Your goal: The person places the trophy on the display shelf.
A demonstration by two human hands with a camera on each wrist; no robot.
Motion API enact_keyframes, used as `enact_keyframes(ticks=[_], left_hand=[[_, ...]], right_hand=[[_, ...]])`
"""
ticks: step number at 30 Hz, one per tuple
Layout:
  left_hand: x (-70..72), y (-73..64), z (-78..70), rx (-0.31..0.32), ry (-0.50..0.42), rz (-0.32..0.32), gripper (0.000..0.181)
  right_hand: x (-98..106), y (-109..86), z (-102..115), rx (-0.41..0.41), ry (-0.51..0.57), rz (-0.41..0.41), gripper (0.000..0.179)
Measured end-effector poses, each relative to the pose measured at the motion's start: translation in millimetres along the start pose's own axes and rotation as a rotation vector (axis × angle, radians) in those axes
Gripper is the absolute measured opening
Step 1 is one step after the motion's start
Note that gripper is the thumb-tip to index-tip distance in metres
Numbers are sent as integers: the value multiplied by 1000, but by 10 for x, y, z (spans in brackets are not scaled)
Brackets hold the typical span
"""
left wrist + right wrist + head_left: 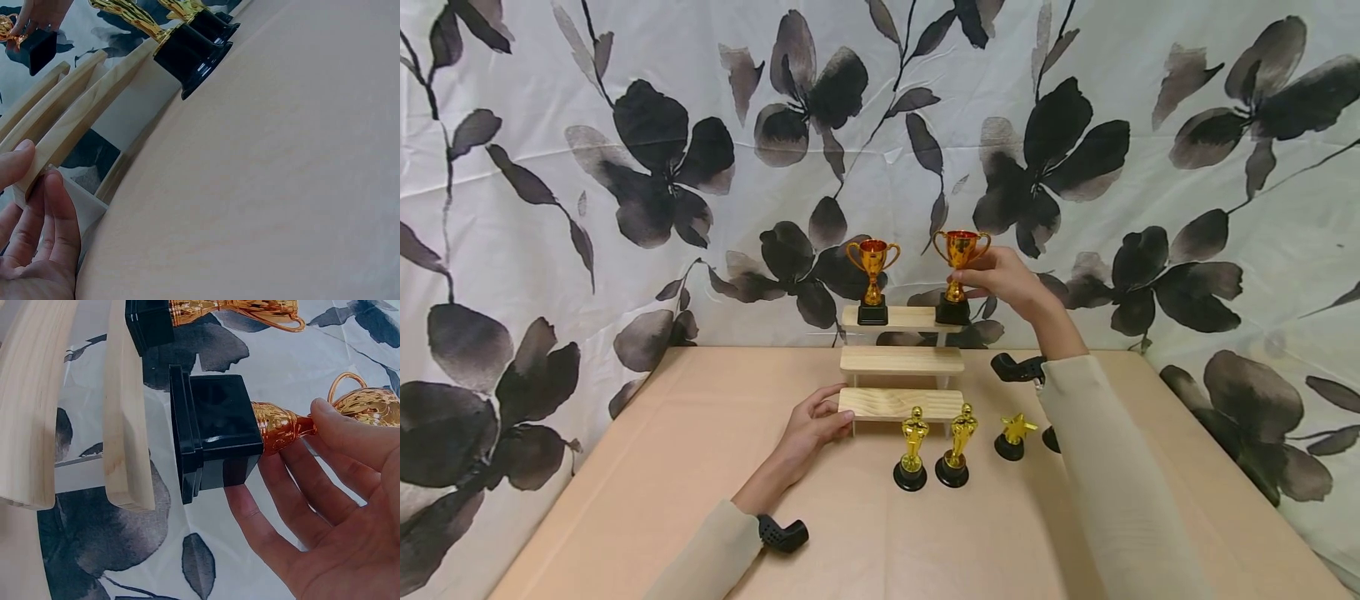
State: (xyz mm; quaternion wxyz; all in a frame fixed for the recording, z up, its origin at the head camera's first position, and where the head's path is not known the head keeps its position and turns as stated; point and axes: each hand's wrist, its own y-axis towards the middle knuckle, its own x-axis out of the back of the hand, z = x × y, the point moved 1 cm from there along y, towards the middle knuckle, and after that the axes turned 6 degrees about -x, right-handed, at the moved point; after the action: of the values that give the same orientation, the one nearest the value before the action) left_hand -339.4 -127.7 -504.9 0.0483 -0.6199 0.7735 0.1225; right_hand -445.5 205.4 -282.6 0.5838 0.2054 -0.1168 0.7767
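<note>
My right hand [1013,286] pinches the narrow stem of a gold trophy cup [961,245], two handles and a black square base, at the right end of the top step. In the right wrist view, a gap shows between that cup's base [226,419] and the wooden step [128,431]. A matching trophy cup [872,258] stands upright on the top step's left end. With thumb above and fingers beneath, my left hand [805,429] grips the left end of the lowest step [895,403] of the three-step wooden stand.
Two gold figure trophies [912,446] [957,450] on round black bases stand before the stand. To their right is a gold star trophy [1015,433]; another dark base [1051,439] is partly hidden by my right sleeve [1101,467]. A floral cloth [880,108] hangs behind the table [647,467].
</note>
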Motion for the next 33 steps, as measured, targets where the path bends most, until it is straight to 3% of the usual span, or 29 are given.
enact_keyframes(ticks=[9,24,33], left_hand=[[7,0,4,5,0,-5,67],[5,10,-6,-1,1,-3,76],[1,8,-8,-9,15,-3,71]], right_hand=[[-64,82,-4,5,80,21,45],[-164,216,35,-26,88,38,42],[-214,295,-11,-39,75,35,38]])
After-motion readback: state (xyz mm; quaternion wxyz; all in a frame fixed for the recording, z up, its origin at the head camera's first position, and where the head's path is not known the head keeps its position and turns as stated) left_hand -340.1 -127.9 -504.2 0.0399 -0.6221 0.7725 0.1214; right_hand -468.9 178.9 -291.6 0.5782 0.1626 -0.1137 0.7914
